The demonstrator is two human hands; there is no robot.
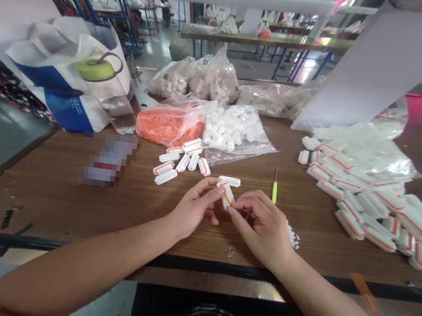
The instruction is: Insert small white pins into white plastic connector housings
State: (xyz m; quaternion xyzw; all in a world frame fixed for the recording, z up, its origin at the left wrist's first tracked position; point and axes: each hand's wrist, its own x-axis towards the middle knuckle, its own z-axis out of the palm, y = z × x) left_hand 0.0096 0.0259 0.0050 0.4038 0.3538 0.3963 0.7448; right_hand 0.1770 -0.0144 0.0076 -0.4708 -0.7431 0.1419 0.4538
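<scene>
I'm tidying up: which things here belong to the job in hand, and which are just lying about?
Likely the job:
striped piece in the left hand
striped pile
bagged orange material
bagged white pieces
green-handled tool

Probably just lying about:
green-lidded bottle
blue-and-white bag

Your left hand [197, 205] covers part of the white, orange-striped oblong piece [227, 197], your right hand [264, 228] masks some tiny white bits [294, 238], that greyish rectangular object [108, 161] (what a blur!) is pixelated, and the heaped white, orange-striped blocks [379, 205] run off the right edge.
</scene>
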